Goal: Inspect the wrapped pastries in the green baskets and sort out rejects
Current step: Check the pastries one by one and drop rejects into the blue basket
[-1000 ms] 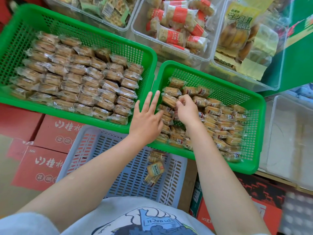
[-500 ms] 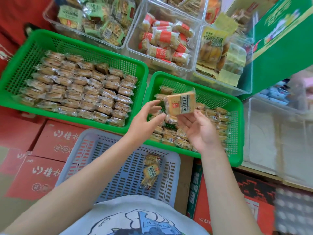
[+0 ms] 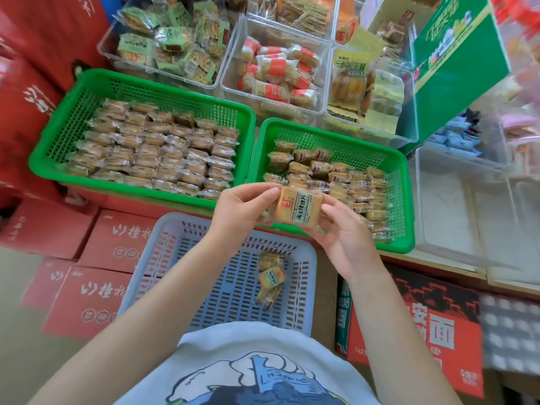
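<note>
Pastry [image 3: 299, 207] pinched between both hands, left [image 3: 244, 209] and right [image 3: 340, 229], above green basket [image 3: 404, 200]

left green basket [image 3: 87, 92] packed full, blue basket [image 3: 204, 287] mostly bare

You wear a pale, light grey-blue T-shirt [image 3: 292, 346] with short sleeves. Its chest carries a large print [image 3: 248, 381] in dark blue and white, outlined shapes with some small lettering too blurred to read. Your forearms are bare, and so are both hands.
</note>
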`<state>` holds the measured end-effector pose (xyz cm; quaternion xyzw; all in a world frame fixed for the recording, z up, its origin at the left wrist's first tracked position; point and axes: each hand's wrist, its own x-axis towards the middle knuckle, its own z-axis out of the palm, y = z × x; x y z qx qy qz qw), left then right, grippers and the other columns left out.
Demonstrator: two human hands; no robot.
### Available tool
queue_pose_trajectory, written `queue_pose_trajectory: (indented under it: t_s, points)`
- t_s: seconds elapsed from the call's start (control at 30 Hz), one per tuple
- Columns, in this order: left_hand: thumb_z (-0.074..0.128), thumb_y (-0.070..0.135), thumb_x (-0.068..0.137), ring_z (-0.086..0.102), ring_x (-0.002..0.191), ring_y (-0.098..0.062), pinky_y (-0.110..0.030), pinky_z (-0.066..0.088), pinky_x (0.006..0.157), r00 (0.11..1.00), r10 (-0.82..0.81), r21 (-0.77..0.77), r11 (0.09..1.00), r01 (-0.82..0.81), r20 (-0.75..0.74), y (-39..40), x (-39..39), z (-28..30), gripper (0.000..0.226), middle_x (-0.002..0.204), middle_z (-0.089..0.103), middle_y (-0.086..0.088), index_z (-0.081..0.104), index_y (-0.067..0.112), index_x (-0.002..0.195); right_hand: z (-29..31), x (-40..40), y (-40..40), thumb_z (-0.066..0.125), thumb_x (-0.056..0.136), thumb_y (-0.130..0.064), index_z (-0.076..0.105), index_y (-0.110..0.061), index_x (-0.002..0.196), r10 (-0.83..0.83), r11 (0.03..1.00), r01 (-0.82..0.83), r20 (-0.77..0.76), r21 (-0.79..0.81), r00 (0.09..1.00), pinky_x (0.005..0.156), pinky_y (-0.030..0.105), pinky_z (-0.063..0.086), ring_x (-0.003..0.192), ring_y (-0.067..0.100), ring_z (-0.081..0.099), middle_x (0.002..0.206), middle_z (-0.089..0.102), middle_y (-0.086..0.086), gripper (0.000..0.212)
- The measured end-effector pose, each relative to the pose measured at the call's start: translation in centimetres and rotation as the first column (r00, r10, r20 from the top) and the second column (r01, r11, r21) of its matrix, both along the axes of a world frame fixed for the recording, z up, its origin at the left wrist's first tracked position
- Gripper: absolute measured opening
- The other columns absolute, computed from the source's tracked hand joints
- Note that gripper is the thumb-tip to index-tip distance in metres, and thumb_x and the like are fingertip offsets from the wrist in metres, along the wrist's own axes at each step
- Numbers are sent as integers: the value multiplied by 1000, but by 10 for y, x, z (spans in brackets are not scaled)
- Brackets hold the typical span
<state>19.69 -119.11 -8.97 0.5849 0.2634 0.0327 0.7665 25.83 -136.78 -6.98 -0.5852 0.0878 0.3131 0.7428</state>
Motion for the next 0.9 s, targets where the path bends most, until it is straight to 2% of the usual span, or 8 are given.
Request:
queue_pose_trajectory:
  t_s: [0.13, 0.27, 0.37, 0.5, 0.6, 0.73, 0.83, 0.9]
  points:
    - [72, 14, 91, 73, 80, -6, -16, 56, 63, 996, 89, 211, 974, -86, -5, -6, -11, 1, 10, 85, 77, 1, 78, 13, 99, 2, -11, -1, 55, 100, -4, 67, -10, 105, -10, 975, 54, 197, -214, 980, 81, 37, 57, 92, 19, 70, 95, 74, 1, 15]
    - [78, 18, 87, 75, 81, -13, -24, 60, 67, 989, 135, 225, 967, -119, -55, -5, -17, -1, 5, 82, 77, 0, 77, 22, 87, 5, -20, -3, 59, 95, 1, 67, -13, 89, -15, 973, 67, 231, -219, 973, 86, 39, 55, 89, 20, 67, 87, 71, 2, 17]
    - [80, 19, 85, 75, 81, -16, -31, 62, 71, 989, 128, 172, 979, -113, -79, -3, -19, -1, 4, 81, 78, -2, 77, 16, 86, 5, -23, -7, 56, 97, 0, 65, -12, 90, -45, 983, 76, 187, -164, 981, 82, 35, 53, 85, 17, 64, 86, 69, 1, 16]
    - [78, 18, 85, 75, 86, -22, -42, 61, 80, 995, 12, 90, 996, -4, -96, 2, -23, -1, 10, 86, 77, -8, 75, 9, 88, 10, -21, -12, 51, 100, -1, 60, -14, 88, -59, 980, 95, 201, -176, 978, 73, 29, 51, 82, 16, 60, 86, 64, 2, 20]
    - [71, 12, 91, 71, 81, -19, -35, 61, 74, 997, -73, 11, 997, 73, -33, 1, -26, 1, 5, 83, 74, -6, 69, 8, 89, 10, -19, -12, 50, 101, -3, 59, -16, 90, -51, 967, 106, 234, -231, 971, 68, 26, 48, 80, 16, 58, 87, 62, 2, 20]
    - [64, 6, 95, 63, 67, -15, -27, 56, 62, 984, -177, 34, 984, 177, 2, 0, -26, 3, 6, 73, 70, 4, 63, 11, 98, 6, -18, -12, 48, 102, -4, 56, -16, 91, -29, 951, 108, 264, -291, 964, 65, 24, 48, 81, 18, 57, 88, 59, 5, 19]
    - [62, 4, 96, 62, 72, -14, -28, 57, 68, 956, -294, 71, 954, 292, 25, 7, -24, 4, 21, 80, 71, 2, 67, 18, 112, 9, -17, -13, 45, 103, -2, 55, -15, 93, -24, 961, 85, 225, -263, 974, 54, 19, 47, 78, 18, 58, 91, 59, 9, 18]
    - [62, 4, 96, 64, 73, -12, -29, 56, 71, 947, -321, 108, 942, 318, 15, 9, -22, 5, 17, 83, 73, 2, 72, 16, 103, 11, -15, -14, 45, 103, -1, 55, -15, 103, -21, 974, 64, 190, -219, 982, 57, 22, 51, 79, 18, 63, 94, 63, 10, 17]
